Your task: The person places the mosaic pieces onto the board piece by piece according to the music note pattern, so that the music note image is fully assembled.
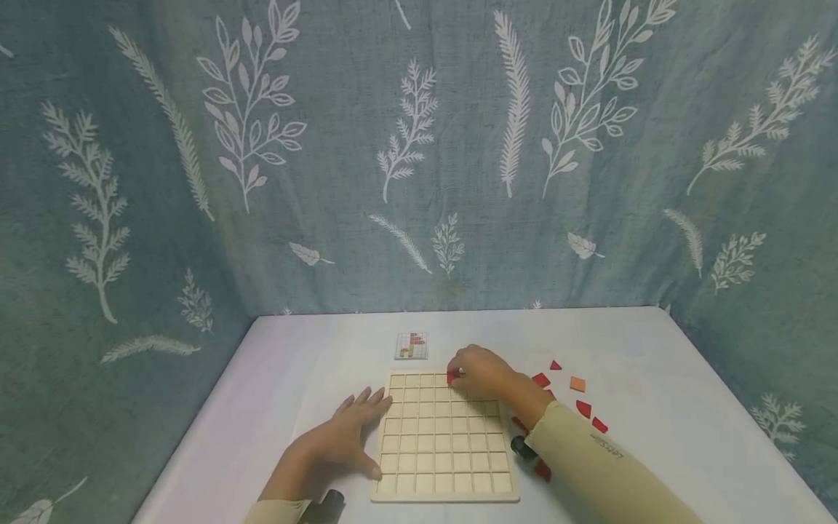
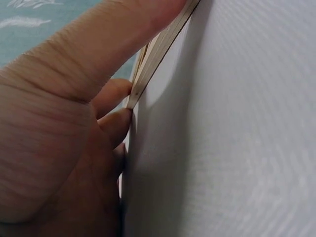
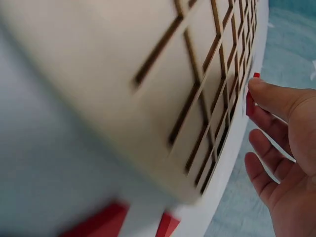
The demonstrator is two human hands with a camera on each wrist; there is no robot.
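Note:
A square wooden grid board lies on the white table. My left hand rests beside its left edge, fingers spread, thumb and fingertips touching the rim; in the left wrist view the thumb lies along the board's side. Over the far edge of the grid, right of the middle, my right hand pinches a small red tile between thumb and finger. The right wrist view shows this red tile edge-on, with the other fingers loosely bent below it. Part of the board's right side is hidden under the right arm.
Several red pieces and an orange square lie right of the board, some partly behind the right forearm. A printed pattern card lies beyond the board's far edge. A patterned green curtain hangs behind the table.

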